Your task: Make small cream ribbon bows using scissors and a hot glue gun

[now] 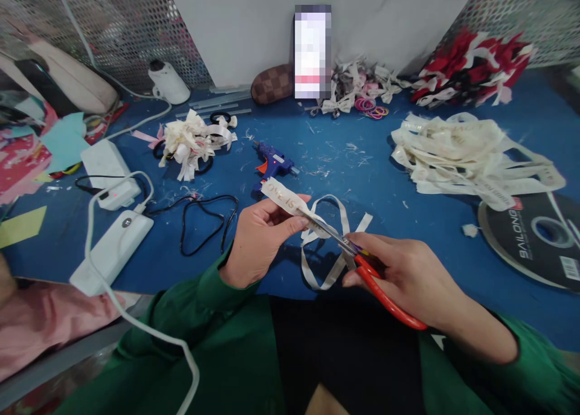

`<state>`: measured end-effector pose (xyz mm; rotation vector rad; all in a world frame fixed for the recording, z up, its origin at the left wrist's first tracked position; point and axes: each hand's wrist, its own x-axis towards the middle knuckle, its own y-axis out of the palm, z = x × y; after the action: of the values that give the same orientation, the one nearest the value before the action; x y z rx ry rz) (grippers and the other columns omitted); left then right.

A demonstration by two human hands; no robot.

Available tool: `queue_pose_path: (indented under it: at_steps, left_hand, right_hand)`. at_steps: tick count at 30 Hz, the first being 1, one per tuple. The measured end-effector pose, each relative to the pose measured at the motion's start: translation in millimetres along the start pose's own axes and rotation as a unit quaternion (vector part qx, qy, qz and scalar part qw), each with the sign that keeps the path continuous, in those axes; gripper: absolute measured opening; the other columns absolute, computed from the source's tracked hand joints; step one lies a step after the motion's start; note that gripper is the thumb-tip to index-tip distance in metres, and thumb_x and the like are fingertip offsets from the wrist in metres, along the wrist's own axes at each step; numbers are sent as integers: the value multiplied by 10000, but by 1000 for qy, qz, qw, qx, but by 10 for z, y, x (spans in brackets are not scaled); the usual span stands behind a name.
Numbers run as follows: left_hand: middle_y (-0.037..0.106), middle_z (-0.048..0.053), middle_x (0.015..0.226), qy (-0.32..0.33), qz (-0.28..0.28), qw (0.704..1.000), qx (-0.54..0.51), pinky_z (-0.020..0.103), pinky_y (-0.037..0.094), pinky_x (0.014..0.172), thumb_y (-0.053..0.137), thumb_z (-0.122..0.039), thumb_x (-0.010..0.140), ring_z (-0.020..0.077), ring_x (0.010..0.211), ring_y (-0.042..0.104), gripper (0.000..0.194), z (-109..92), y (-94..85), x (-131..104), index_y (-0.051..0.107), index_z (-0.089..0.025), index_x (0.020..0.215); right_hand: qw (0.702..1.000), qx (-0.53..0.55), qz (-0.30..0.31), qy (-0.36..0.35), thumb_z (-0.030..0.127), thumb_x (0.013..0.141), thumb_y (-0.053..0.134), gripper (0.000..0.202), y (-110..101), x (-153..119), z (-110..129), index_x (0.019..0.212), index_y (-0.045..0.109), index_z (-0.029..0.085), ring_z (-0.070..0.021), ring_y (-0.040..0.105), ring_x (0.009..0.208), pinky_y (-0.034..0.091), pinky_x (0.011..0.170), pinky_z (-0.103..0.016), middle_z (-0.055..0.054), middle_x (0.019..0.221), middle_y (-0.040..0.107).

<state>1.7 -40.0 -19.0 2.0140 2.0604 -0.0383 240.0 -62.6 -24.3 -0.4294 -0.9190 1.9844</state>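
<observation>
My left hand [263,231] pinches a cream printed ribbon [281,196] between thumb and fingers, its end sticking out up and to the left. My right hand [403,276] is closed on red-handled scissors [385,297]. Their metal blades point left and lie along the ribbon, close to my left thumb; whether they are cutting cannot be made out. A thin white ribbon [333,276] lies in loops on the blue table beneath and between my hands. Just beyond my left hand rests a blue glue gun [276,160] with an orange trigger.
A pile of cream ribbons [453,149] and a black ribbon spool [534,240] lie at right. White ribbon bows [193,140] sit back left. Power strips [113,246] and cables occupy the left side. A phone [312,52] stands at the back beside a checkered case [272,84].
</observation>
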Motion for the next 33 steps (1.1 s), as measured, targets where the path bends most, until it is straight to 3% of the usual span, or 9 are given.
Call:
queue_pose_path:
  at_steps: [8, 13, 18, 23, 33]
  left_hand:
    - [792, 33, 899, 9, 22, 1000, -17, 272, 603, 744, 852, -266, 765, 155, 766, 704, 213, -25, -21, -1, 833, -217, 972]
    - [787, 40, 885, 20, -12, 999, -21, 252, 593, 732, 777, -346, 859, 147, 775, 697, 171, -29, -37, 0, 836, -211, 947]
    - [767, 18, 785, 29, -42, 999, -6, 265, 593, 717, 849, -279, 776, 142, 703, 683, 134, -4, -32, 15, 832, -210, 890]
    - [797, 32, 824, 37, -62, 997, -5, 304, 606, 744, 896, -229, 690, 170, 731, 708, 183, 3, -29, 25, 833, -204, 861]
    - [807, 28, 884, 24, -22, 999, 1, 296, 620, 734, 886, -193, 683, 177, 766, 721, 255, -24, 1, -3, 840, -216, 932]
  right_hand:
    - [999, -36, -19, -2, 568, 976, 565, 384, 7, -10, -24, 1093, 667, 217, -143, 624, 559, 382, 520, -257, -24, 784, 730]
    - [998, -50, -27, -11, 562, 978, 565, 379, 0, -4, -26, 1085, 663, 212, -144, 635, 563, 391, 522, -257, -22, 784, 735]
    - [999, -47, -24, -3, 566, 978, 562, 380, 13, -2, -26, 1094, 660, 218, -141, 623, 553, 383, 520, -258, -22, 784, 731]
    - [999, -46, -15, 7, 568, 975, 564, 383, 14, -9, -24, 1099, 663, 220, -143, 610, 540, 375, 514, -261, -24, 772, 729]
    - [998, -50, -18, 13, 640, 935, 577, 477, 25, 1, -6, 1129, 674, 215, -158, 630, 563, 391, 511, -266, -28, 786, 727]
